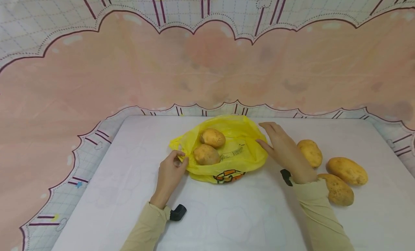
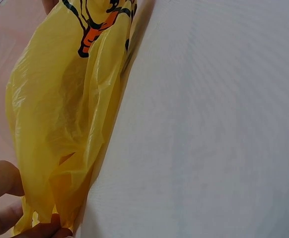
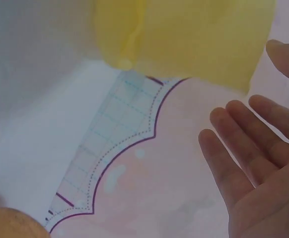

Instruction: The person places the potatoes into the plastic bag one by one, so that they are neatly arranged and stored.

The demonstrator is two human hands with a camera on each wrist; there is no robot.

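Observation:
A yellow plastic bag (image 1: 246, 150) lies on the white table with its mouth spread open. Two potatoes, the upper potato (image 1: 212, 137) and the lower potato (image 1: 206, 154), rest inside toward its left. My left hand (image 1: 170, 175) pinches the bag's left edge between thumb and fingers. In the left wrist view the fingers (image 2: 3, 181) sit at the gathered end of the yellow plastic. On the other side, my right hand (image 1: 285, 150) has its fingers extended, thumb tip right at the bag's right rim. The right wrist view shows that hand's straight fingers (image 3: 226, 158) with nothing between them.
Three more potatoes lie at the right: one potato (image 1: 309, 153) behind my right wrist, another potato (image 1: 347, 171) farther right, and a third potato (image 1: 338, 189) partly behind the sleeve. A patterned cloth (image 1: 210, 70) rises behind the white table (image 1: 227, 215).

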